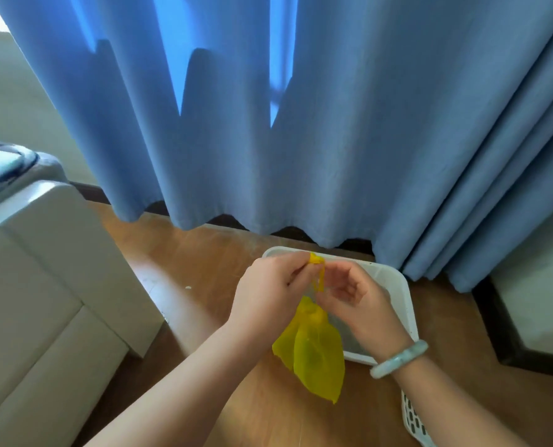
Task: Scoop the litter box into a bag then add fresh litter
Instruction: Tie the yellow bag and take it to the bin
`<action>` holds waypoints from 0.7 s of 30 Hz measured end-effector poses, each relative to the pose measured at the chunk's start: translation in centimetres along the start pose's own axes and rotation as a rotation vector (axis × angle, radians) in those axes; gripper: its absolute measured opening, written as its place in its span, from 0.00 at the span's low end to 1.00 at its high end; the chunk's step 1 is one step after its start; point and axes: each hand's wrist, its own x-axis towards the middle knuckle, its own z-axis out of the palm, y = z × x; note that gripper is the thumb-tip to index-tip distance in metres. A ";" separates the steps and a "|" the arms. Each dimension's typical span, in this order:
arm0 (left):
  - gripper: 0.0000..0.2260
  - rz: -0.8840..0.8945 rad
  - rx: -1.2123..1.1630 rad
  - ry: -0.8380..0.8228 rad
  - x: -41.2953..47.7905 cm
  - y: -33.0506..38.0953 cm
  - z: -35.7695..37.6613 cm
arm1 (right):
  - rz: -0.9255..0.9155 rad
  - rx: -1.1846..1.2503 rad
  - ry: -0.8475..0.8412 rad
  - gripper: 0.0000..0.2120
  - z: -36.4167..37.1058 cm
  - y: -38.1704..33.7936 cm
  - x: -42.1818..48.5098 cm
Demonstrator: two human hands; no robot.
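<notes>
Above the litter box point(401, 296), both hands meet at centre frame, forearms converging from the lower edge. L hand point(268, 291): back toward the camera, fingers curled, thumb and forefinger pinched on the twisted top of the yellow plastic bag point(314, 353). R hand point(352, 293): palm partly up, fingers bent inward, fingertips on the thin yellow strand just below the L pinch; a pale green bangle point(398, 359) sits on the R wrist.

Bag: translucent yellow, top gathered into a narrow twisted cord between the hands, w/ a bunched knot-like node lower down; body hangs slack below the hands in two flat lobes, lower tip over the wood floor point(210, 262). Contents not discernible.

Litter box: white rectangular tray w/ rounded corners on the floor, its far edge close to the hem of the blue curtain point(301, 140); interior looks grey, possibly litter, mostly hidden by hands and bag. A white slotted item, approx. a scoop point(414, 421), lies at the bottom edge beside the R forearm.

Room: open floor to the L of the tray, bounded by a cream sofa point(42, 285); curtain folds and a dark skirting board point(501, 321) close the R side.
</notes>
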 end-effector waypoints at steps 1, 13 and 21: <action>0.12 0.010 0.015 0.022 0.5 1.0 -0.9 | 0.012 -0.030 0.016 0.17 -0.1 -0.9 0.1; 0.07 -0.048 -0.098 0.097 10.8 21.3 -17.4 | 0.160 -0.210 0.026 0.17 -4.1 -22.4 1.6; 0.08 -0.015 -0.095 0.120 14.9 37.1 -26.8 | 0.163 -0.278 0.101 0.16 -6.0 -39.7 0.3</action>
